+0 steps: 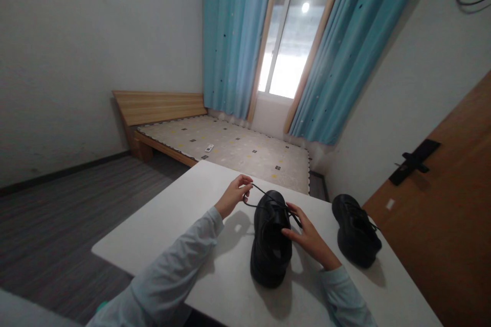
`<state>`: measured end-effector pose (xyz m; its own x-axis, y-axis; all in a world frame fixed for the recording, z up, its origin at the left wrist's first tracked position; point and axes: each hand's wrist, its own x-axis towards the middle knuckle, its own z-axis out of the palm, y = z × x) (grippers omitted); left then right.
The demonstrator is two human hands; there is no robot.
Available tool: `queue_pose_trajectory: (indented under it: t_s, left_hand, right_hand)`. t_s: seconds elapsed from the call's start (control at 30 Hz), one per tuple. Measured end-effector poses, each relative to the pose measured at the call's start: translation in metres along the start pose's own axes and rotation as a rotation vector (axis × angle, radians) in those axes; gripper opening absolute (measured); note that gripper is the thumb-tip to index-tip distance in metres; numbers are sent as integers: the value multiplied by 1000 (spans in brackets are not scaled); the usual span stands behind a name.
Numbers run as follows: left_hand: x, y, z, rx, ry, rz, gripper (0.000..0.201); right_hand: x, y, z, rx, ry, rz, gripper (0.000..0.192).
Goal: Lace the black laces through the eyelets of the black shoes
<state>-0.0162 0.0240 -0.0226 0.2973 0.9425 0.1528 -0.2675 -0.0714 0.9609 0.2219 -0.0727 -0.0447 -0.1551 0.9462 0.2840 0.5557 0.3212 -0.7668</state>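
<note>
Blue curtains [233, 36] frame a bright window behind a white surface [180, 214], where a black shoe [270, 237] stands near the middle. Its lace [258, 190] is pinched and drawn up by the left hand [233, 194], while the shoe's side is touched by the right hand [309, 237], fingers loosely curled. A second shoe [356, 230] is seen near the right edge.

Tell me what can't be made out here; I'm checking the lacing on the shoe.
Head view only:
- Eyelets of the black shoe: too dark and small.
- Right hand fingertips: partly hidden behind the shoe's tongue.
- Lace end in the left hand: covered by fingers.
- Second shoe: lacing too dark.
</note>
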Motion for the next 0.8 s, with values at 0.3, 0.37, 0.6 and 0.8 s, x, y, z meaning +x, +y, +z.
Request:
queue_pose_trajectory:
  t_s: [0.3,0.37,0.6,0.8]
  left_hand:
    - [0,-1,-3,576,-127,268,16]
    - [-2,-1,-2,729,-194,319,15]
    - [-2,-4,-3,894,-383,291,18]
    - [2,-6,-7,988,-391,378,17]
  right_hand:
    - [1,-6,-1,5,-6,15,66]
    - [1,-7,-1,5,-10,22,65]
    - [2,-5,1,-3,-8,20,65]
    - [2,-5,0,-15,1,2,64]
